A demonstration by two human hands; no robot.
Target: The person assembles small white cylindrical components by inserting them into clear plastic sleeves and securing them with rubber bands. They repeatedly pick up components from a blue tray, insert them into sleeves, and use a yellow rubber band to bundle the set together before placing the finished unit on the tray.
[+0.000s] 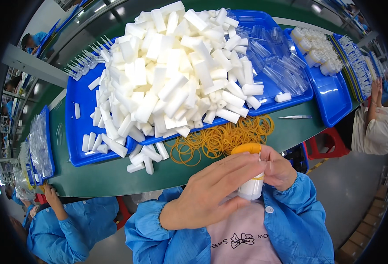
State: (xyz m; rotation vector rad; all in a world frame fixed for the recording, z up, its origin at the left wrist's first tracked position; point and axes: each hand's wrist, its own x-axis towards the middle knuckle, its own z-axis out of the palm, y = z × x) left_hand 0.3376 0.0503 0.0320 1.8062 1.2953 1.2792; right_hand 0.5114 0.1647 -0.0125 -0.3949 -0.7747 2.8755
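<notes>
Your left hand (216, 187) holds the banded white bundle (250, 188) between thumb and fingers; your right hand (281, 170) grips its upper right side. The bundle lies before your pink shirt (242, 224), beside the green tabletop's (114, 180) near edge.

"What was hidden?"
"At lower centre, the left hand (216, 187) covered part of the white bundle (250, 189)."
"And cut off?"
"The blue jacket (297, 231), by the lower edge. At upper left, a person (38, 38) showed too small for detail."
</notes>
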